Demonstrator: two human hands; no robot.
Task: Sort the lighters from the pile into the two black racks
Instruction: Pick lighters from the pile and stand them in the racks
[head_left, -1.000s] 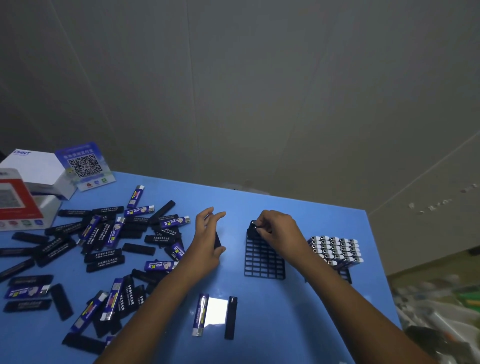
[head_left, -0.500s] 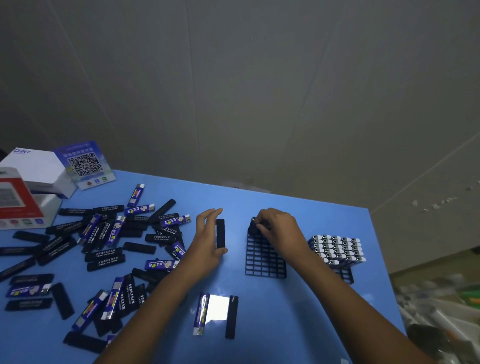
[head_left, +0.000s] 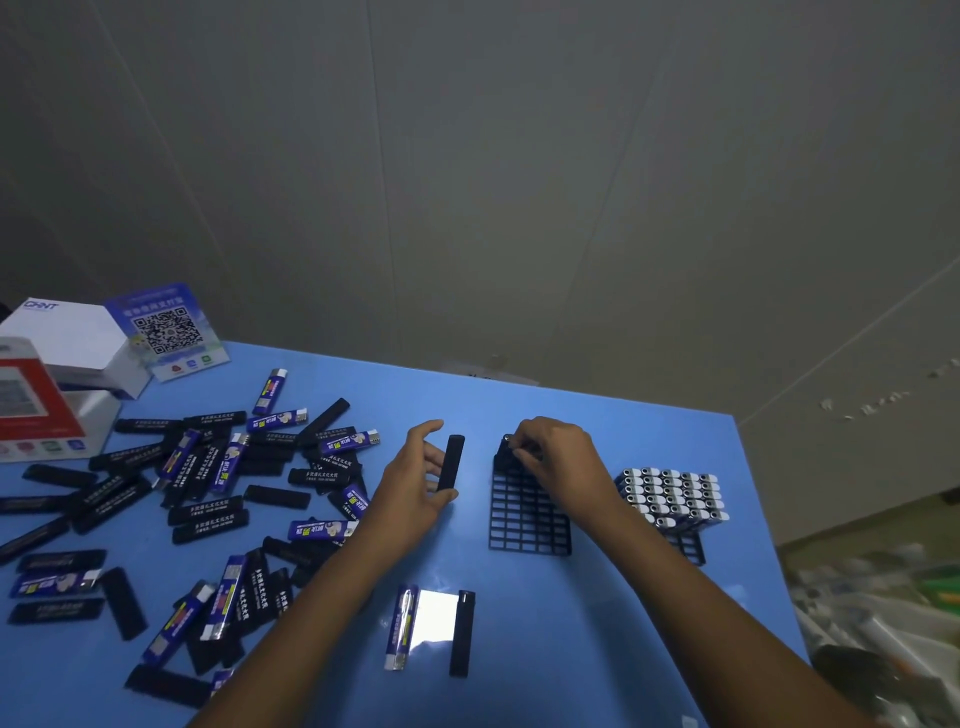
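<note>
pinching a black lighter (head_left: 451, 462) upright between thumb and fingers, left hand (head_left: 415, 480) sits between the pile (head_left: 208, 483) and the near-empty black rack (head_left: 527, 519); right hand (head_left: 558, 457) fingers curl on a lighter (head_left: 505, 451) at that rack's far-left corner. the second rack (head_left: 688, 548), well filled, stands right, on the blue table (head_left: 571, 623).

Glossy blue table (head_left: 597, 623); matt black plastic rack (head_left: 527, 525).
</note>
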